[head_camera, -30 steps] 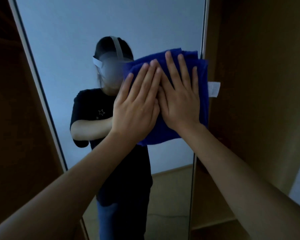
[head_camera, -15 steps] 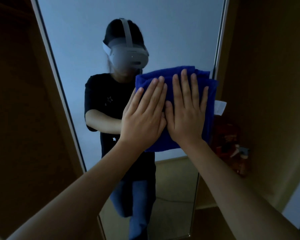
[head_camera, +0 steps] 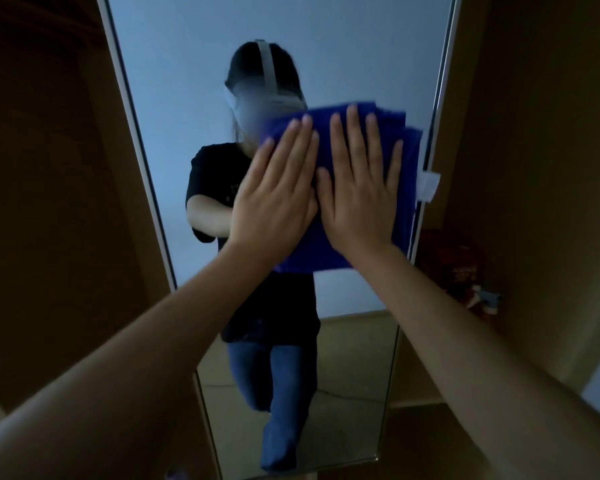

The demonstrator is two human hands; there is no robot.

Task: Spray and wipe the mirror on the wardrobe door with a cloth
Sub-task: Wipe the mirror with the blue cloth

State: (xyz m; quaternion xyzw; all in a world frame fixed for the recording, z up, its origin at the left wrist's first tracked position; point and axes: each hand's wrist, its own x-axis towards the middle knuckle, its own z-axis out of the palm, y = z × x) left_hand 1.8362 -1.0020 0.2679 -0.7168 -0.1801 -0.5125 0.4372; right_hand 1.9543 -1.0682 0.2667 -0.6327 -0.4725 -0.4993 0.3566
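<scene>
**Wipe stroke, cloth flat on glass near right frame edge**

Dim room; brown wardrobe panels [head_camera: 49, 202] are flanking a tall mirror [head_camera: 187, 81] that is running top to bottom of the view, long axis vertical, leaning slightly with the wide-angle lens. Glass is reflecting a person in a dark top and blue trousers, wearing a headset.

Folded blue cloth [head_camera: 404, 188] is lying flat against the mirror in its upper right part, its right edge touching or overlapping the right frame strip; a white tag is sticking out there. Left hand [head_camera: 274, 202] and right hand [head_camera: 359, 199] are pressing side by side on the cloth, fingers straight and pointing up, nothing curled round the fabric. Each grip is therefore a flat-palm press, not a pinch.

Key relation: the unwiped-looking span of glass is lying left of and below both hands, so the left hand is the nearer one to it; judged next stroke runs that way.

Hard to make out: a reddish object with a pale nozzle [head_camera: 478, 289], possibly the spray bottle, on a shelf to the right — too dark to confirm. Streaks or wetness on the glass cannot be told. Cloth's top edge is motion-blurred.
</scene>
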